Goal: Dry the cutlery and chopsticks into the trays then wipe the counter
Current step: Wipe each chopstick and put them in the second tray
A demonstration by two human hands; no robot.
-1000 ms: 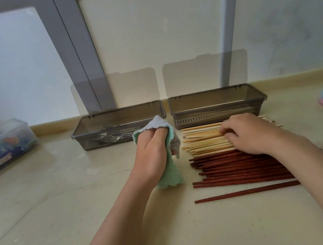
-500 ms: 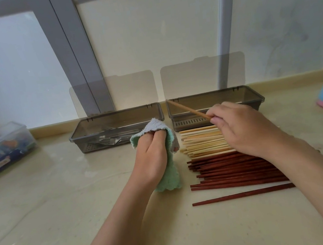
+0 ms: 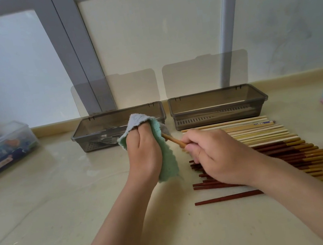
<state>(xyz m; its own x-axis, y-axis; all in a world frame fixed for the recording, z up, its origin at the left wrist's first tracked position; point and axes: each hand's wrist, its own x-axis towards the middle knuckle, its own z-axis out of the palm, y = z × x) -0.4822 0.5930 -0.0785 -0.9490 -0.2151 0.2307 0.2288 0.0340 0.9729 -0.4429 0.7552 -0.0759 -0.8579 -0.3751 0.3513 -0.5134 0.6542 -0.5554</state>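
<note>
Green cloth (image 3: pixel 166 159) in left hand (image 3: pixel 143 152) wraps right hand (image 3: pixel 213 156)'s chopstick (image 3: pixel 174 140).

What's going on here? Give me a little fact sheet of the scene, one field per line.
Left hand: grips a green cloth
Right hand: holds one light chopstick, tip in the cloth
Left tray: holds forks
Right tray: looks nearly empty
Counter: rows of light chopsticks and dark chopsticks lie in front of the right tray
Far left: clear lidded box
</note>
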